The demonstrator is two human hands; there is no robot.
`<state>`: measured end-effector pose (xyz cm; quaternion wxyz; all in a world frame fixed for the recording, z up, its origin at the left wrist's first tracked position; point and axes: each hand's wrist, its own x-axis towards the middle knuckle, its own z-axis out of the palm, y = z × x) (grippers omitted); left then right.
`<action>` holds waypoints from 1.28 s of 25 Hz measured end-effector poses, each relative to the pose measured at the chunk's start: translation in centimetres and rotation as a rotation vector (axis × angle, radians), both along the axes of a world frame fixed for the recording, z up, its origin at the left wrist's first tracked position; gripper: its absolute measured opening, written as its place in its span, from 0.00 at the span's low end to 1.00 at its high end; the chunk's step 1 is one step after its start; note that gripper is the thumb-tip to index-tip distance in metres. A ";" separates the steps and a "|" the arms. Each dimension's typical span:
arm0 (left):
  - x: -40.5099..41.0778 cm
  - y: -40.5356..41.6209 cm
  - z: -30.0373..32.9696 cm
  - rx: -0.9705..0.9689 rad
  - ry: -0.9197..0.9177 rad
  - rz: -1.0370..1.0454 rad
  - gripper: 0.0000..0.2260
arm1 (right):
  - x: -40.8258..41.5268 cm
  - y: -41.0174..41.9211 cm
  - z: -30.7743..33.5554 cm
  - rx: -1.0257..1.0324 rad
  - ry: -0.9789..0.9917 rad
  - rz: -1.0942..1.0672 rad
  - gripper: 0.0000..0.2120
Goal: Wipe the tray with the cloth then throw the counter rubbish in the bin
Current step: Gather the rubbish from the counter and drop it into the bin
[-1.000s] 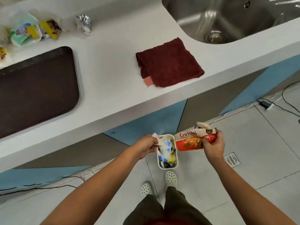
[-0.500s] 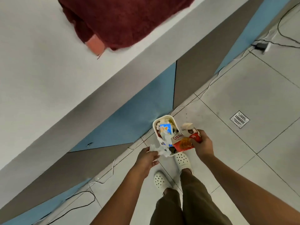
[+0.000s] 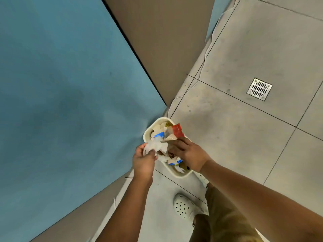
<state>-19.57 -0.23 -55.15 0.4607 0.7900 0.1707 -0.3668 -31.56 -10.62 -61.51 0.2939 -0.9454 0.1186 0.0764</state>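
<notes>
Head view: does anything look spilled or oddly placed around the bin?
The small cream plastic bin is heaped past its rim; the red-and-tan snack packet sticks out. No litter shows on the floor.

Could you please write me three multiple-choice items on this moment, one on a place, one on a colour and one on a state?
1. Where does the small cream plastic bin stand?
A. on the tiled floor
B. on a chair
C. in a sink

2. What colour is the tip of the snack wrapper under the right hand?
A. green
B. red
C. black

3. What does the left hand do?
A. hangs idle
B. presses the floor
C. grips crumpled white paper

Key: A, floor tiles surround it; B, its red end shows; C, fingers curl round it.
</notes>
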 end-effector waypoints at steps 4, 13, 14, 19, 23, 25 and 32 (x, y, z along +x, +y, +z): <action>-0.1 -1.0 -6.7 0.060 -0.035 -0.233 0.14 | 0.7 1.0 -4.6 -0.029 0.324 0.158 0.26; -0.5 -3.0 -16.3 0.694 -0.053 -1.435 0.36 | 1.6 3.1 -11.0 -0.045 0.590 0.060 0.33; -0.3 -3.0 -16.9 0.752 -0.025 -1.520 0.39 | 1.7 3.1 -11.7 -0.038 0.638 0.073 0.33; 0.8 -4.2 -20.8 0.905 0.059 -1.679 0.44 | 3.5 1.8 -14.8 0.108 0.734 0.044 0.34; 1.3 -5.0 -23.8 0.978 0.101 -1.740 0.43 | 4.6 1.3 -16.7 0.149 0.757 0.039 0.34; 1.6 -5.1 -24.9 1.003 0.150 -1.774 0.42 | 4.8 1.5 -17.6 0.168 0.763 0.019 0.35; 0.7 -5.5 -22.3 1.003 -0.198 -1.605 0.26 | 4.2 2.2 -16.5 0.209 0.606 -0.153 0.38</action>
